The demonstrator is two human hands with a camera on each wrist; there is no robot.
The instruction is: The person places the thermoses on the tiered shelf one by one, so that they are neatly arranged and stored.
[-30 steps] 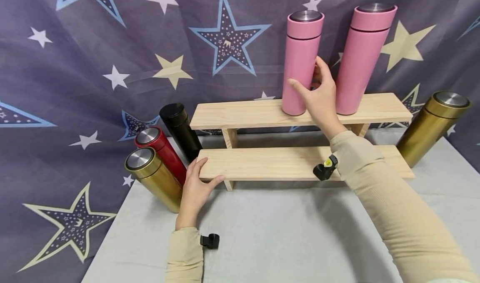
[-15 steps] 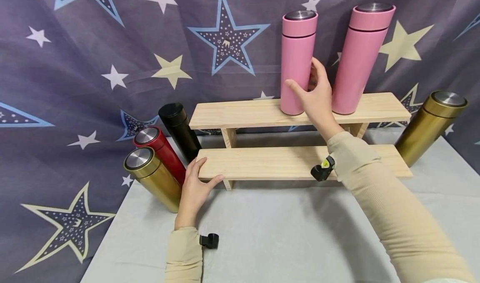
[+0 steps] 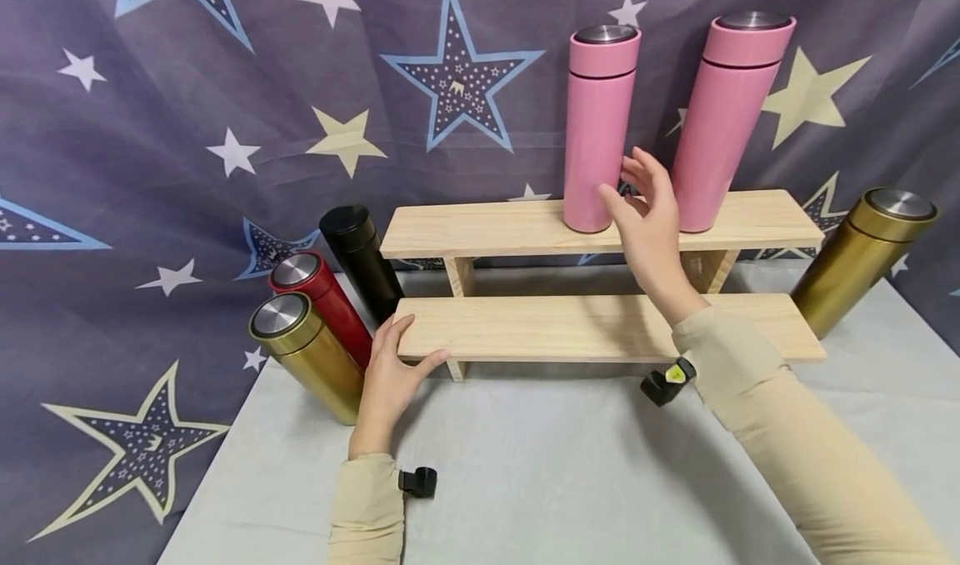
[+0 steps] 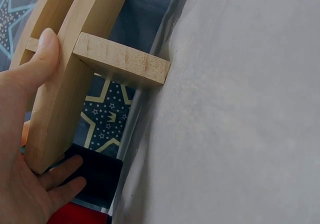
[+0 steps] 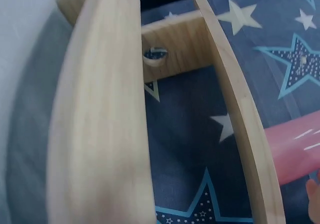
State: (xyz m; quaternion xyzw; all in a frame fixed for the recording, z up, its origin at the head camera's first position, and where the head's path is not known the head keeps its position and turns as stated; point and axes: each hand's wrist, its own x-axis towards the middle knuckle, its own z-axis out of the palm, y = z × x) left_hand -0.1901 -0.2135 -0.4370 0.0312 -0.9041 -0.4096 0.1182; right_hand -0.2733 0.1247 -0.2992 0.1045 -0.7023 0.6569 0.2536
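Note:
Two tall pink thermos flasks with steel-topped lids stand upright on the upper board of a two-tier wooden shelf (image 3: pixel 480 225). My right hand (image 3: pixel 651 223) is between the left pink flask (image 3: pixel 596 144) and the right pink flask (image 3: pixel 727 127). Its fingers are relaxed and loosely bent, holding nothing; the thumb tip is close to the left flask, and I cannot tell whether it touches. In the head view my left hand (image 3: pixel 390 382) grips the left end of the lower board. The left wrist view shows its thumb (image 4: pixel 42 59) and fingers on either side of the wood.
Left of the shelf stand a black flask (image 3: pixel 363 257), a red flask (image 3: pixel 326 298) and a gold flask (image 3: pixel 311 361). Another gold flask (image 3: pixel 862 257) stands at the right end. A star-patterned curtain (image 3: pixel 285 73) hangs behind the grey table (image 3: pixel 525 465).
The left pink flask moved slightly left on the upper board. My right hand then let go of it and drew down and right. My left hand stayed on the shelf end.

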